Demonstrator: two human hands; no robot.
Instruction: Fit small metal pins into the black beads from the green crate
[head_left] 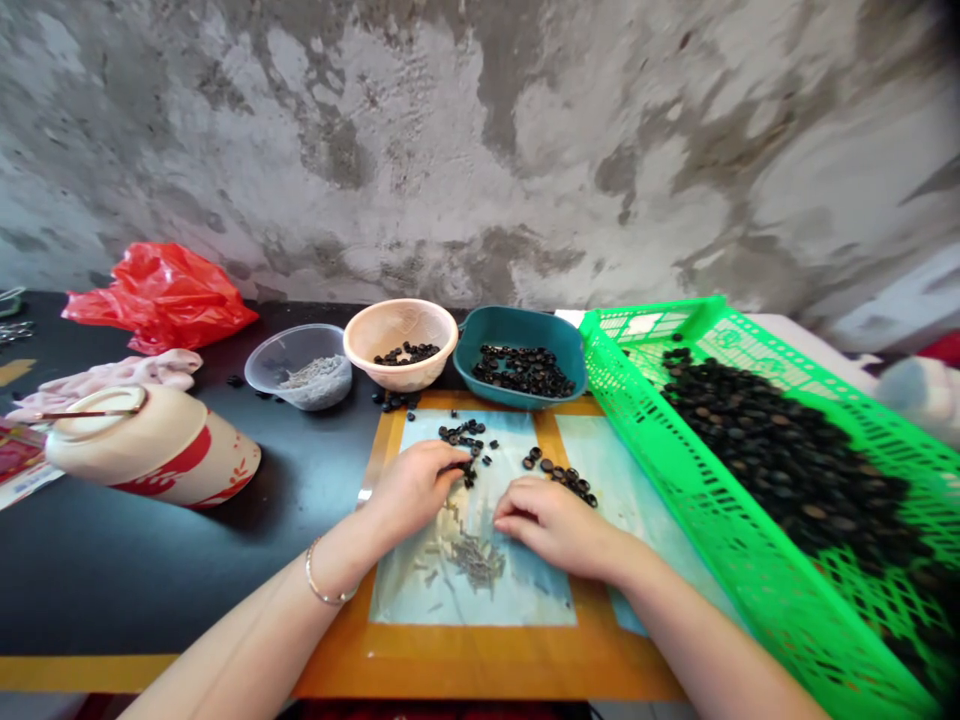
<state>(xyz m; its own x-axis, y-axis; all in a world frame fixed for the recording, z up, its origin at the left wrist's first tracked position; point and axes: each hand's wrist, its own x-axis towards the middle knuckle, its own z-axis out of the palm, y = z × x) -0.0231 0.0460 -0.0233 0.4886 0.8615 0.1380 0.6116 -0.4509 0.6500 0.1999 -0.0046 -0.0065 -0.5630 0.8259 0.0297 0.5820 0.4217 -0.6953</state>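
My left hand is closed in a pinch at a loose cluster of small round black pieces on a pale blue sheet; a small black piece appears to be between its fingertips. To its right, my right hand has curled fingers, thumb against forefinger, and what they hold, if anything, is hidden. Several black discs lie just beyond its knuckles. Between and below the hands is a scattered heap of small thin grey pins.
Behind stand a clear bowl of grey pins, a pink bowl and a teal basin of black pieces. A green basket heaped with black discs flanks the right. Leftward are a cup, cloth and red bag.
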